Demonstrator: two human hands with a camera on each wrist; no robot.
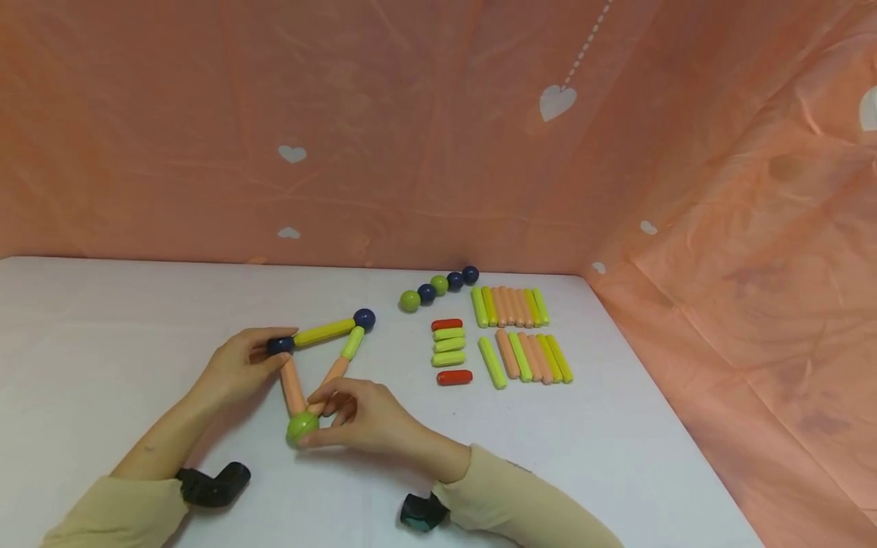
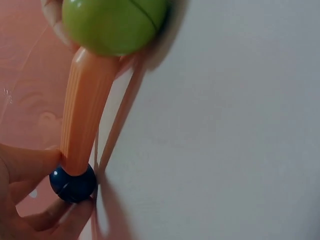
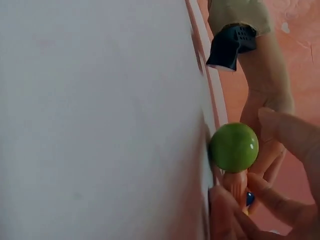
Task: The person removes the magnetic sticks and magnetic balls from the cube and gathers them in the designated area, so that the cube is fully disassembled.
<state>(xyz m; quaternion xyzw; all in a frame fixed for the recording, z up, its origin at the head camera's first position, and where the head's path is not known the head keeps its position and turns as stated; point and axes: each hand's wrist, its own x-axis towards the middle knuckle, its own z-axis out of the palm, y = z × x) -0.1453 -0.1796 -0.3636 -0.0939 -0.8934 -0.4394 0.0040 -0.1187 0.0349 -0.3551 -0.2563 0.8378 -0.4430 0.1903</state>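
Observation:
A frame of sticks and balls lies on the white table [image 1: 617, 472] before me. My left hand [image 1: 236, 365] pinches its left dark blue ball [image 1: 279, 346], which joins a yellow stick [image 1: 325, 332] and an orange stick [image 2: 87, 110]. The yellow stick runs to a far dark blue ball [image 1: 365, 319]. From there a light green stick [image 1: 352, 344] and an orange length [image 1: 336, 370] lead toward the near green ball [image 1: 302, 428]. With thumb and fingers my right hand [image 1: 373, 418] holds the green ball where the orange pieces meet it, partly hiding that joint.
To the right lie rows of green, yellow and orange sticks [image 1: 510, 307], with a second row [image 1: 534, 358] nearer. Short green and red sticks [image 1: 448, 344] form a column beside them. Several green and blue balls [image 1: 439, 285] line up at the back, before an orange curtain [image 1: 411, 152].

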